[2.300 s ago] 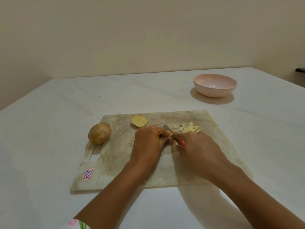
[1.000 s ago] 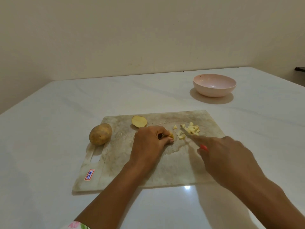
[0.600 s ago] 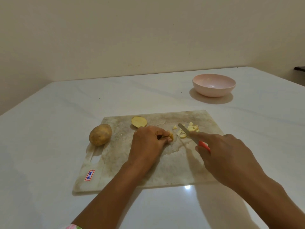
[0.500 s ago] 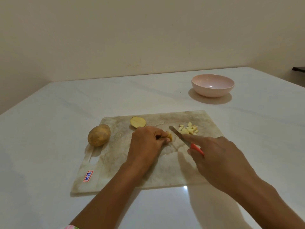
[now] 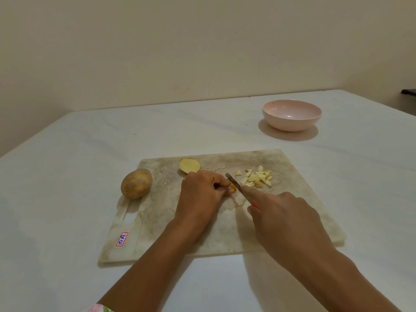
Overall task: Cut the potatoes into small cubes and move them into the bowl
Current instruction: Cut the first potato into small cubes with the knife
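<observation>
A: State of the left hand (image 5: 202,192)?
B: Curled over a small yellow potato piece (image 5: 233,188), pinching it down on the board (image 5: 157,221) near the middle.
A: And the right hand (image 5: 286,219)?
B: Wrapped round the red handle of a knife (image 5: 231,180), forefinger laid along the back of the blade. Blade tip pointing away and to the left, edge right beside the pinched piece; touching or not, hard to tell.
A: Anything cut already?
B: A little heap of pale cubes (image 5: 256,178) on the board, just right of the blade. Also a potato half (image 5: 189,165), cut face up, by the far edge, just beyond the left knuckles.
A: Any uncut?
B: One whole potato (image 5: 136,183), brown-skinned, resting at the board's left edge.
A: And the bowl (image 5: 291,115)?
B: Pink, on the white bench (image 5: 67,176), well beyond the board's far right corner.
A: Anything else?
B: A red-and-blue sticker (image 5: 121,239) at the board's near left corner.
</observation>
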